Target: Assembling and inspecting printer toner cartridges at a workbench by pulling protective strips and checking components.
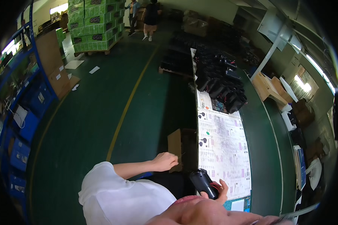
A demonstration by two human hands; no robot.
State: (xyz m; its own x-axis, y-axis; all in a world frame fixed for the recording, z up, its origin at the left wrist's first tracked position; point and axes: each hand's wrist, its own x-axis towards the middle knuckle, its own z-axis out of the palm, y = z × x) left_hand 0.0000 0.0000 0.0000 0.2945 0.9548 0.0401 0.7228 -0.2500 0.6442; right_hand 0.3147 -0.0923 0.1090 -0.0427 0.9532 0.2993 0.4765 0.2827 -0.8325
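Note:
My right hand point(223, 190) grips a black cylindrical device point(205, 183) with thin red wires along its side. It holds the device tilted at the near left edge of the work table. My left hand point(166, 161) is closed, its fingers curled, left of the table beside an open cardboard box point(174, 143). Whatever those fingers may hold is hidden or too small to see. Printed sheets point(223, 146) cover the near table top. Farther along the table lies a dense row of similar black devices point(218, 88), some with red wires showing.
Blue shelving with blue bins point(20, 153) lines the left side. Green cartons point(97, 26) are stacked on a pallet at the far left, near two people point(150, 18). Another low pallet point(174, 71) bears dark goods left of the table. A wooden desk point(264, 85) stands right.

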